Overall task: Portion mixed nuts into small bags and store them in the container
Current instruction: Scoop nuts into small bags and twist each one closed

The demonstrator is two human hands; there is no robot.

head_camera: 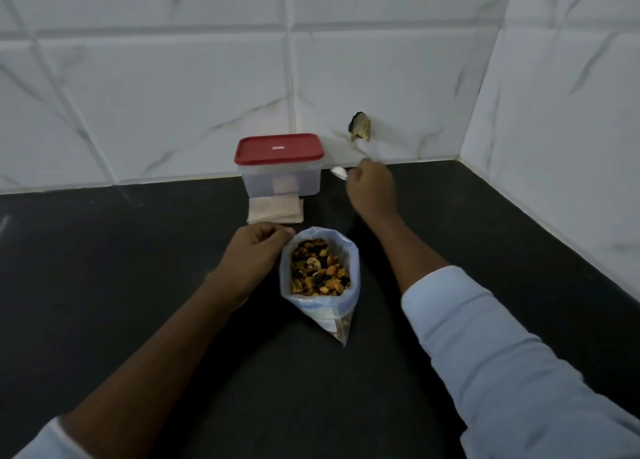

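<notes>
Head view. An open clear bag (320, 306) stands upright at the middle of a black counter (121, 268), its rim rolled down and its mouth facing up; mixed nuts (318, 270) fill it nearly to the rim. The left hand (254, 252) lies just left of the bag, fingers curled, with thumb and fingertips pinching the rim at its upper left edge. The right hand (372, 187) is held farther back, to the right of the container (285, 181), fingers closed round a spoon (338, 172) whose bowl points left. The container is clear, closed by a red lid (278, 148), and stands against the tiled wall (173, 95). A flat stack of small bags (276, 210) lies just before it. A dark hole (361, 127) marks the wall.
</notes>
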